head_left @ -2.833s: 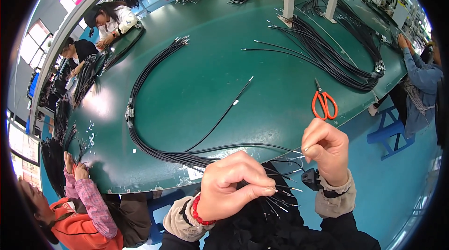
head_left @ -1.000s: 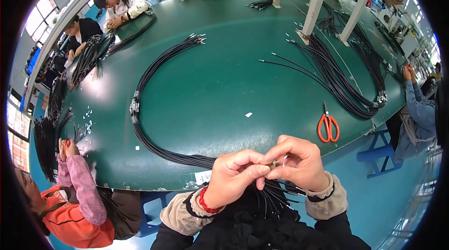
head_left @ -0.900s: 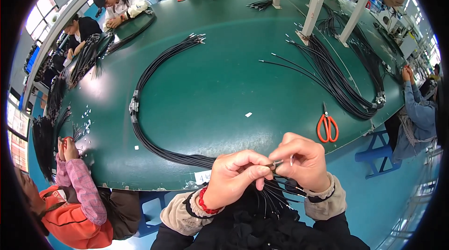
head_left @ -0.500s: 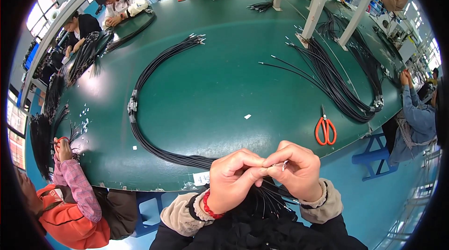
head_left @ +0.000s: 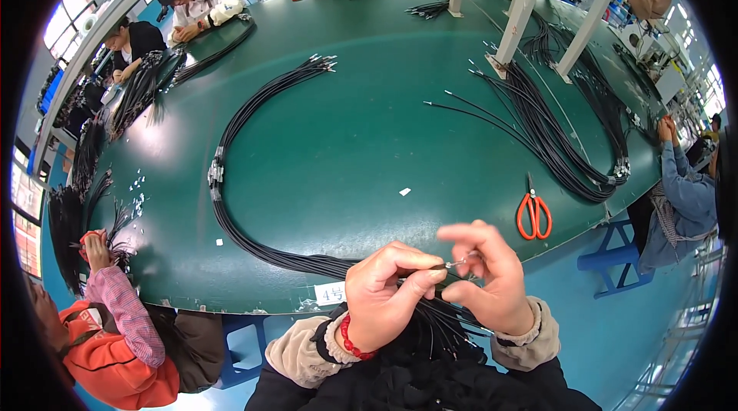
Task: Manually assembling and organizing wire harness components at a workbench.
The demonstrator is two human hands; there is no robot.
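Note:
My left hand [head_left: 388, 292] pinches the end of a thin black cable [head_left: 442, 319] just over the near edge of the green table [head_left: 361, 134]. My right hand [head_left: 484, 276] meets it from the right and holds the small metal tip [head_left: 460, 261] between thumb and fingers. A bunch of black cables [head_left: 307, 263] runs from under my hands, curves left along the table and ends far back at its middle. Several loose cable ends hang down below my hands.
Orange-handled scissors [head_left: 533, 212] lie to the right of my hands. A second bundle of black cables [head_left: 569, 149] lies at the right, by white posts [head_left: 516, 7]. A small white tag [head_left: 331, 292] sits on the near edge. Other people work around the table.
The single cable that lay across the table 2.8 s ago is gone from there. My hands have come together at the near edge and work a cable tip between the fingers.

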